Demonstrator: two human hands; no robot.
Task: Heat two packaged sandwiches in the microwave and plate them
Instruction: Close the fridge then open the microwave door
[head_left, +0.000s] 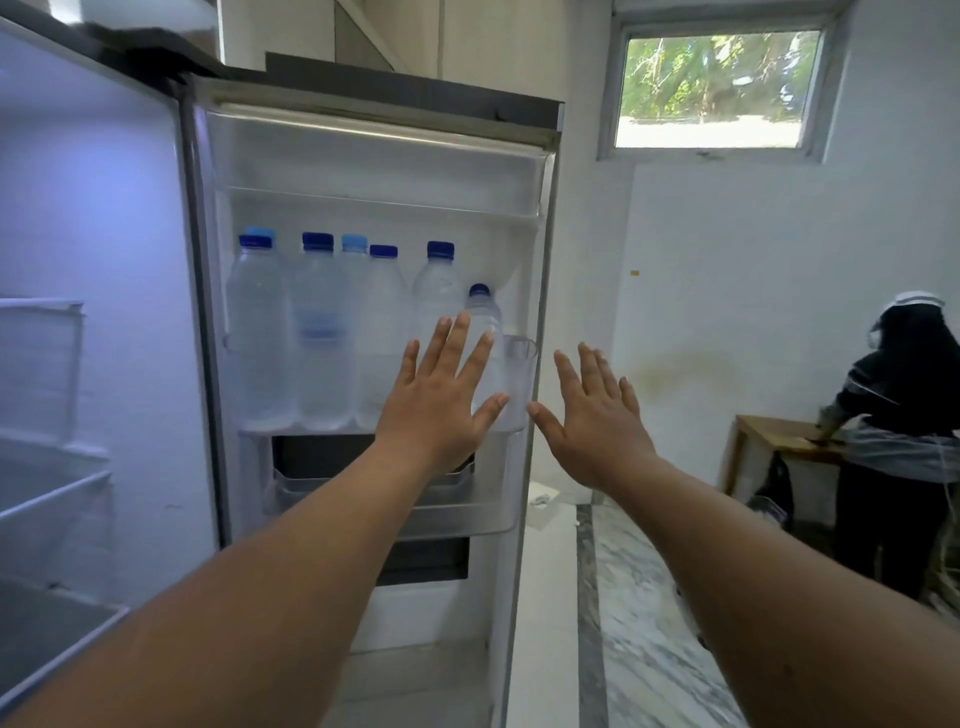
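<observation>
So this looks like the very start, the fetch-the-sandwiches step. No sandwiches in view anywhere, and no microwave or plate either, so where they are can't be told from here.

Going left to right: the fridge interior sits at 9 o'clock, lit bluish, with shelves that show nothing on the parts in view. Next is the open door at 12, its rack holding a row of water bottles with blue caps, plus a glass at the rack's right end.

The left hand is up in front of the bottles, fingers straight and spread, grip apart, holding nothing. Whether it actually touches the door can't be told. The right hand is just beside the door's edge at about 3 o'clock from the left one, also flat and spread, empty.

Far right at 3 o'clock another person leans over a wooden desk.

Best guess for the next move: look into the shelves at 9 o'clock, since the door rack is only drinks.
</observation>
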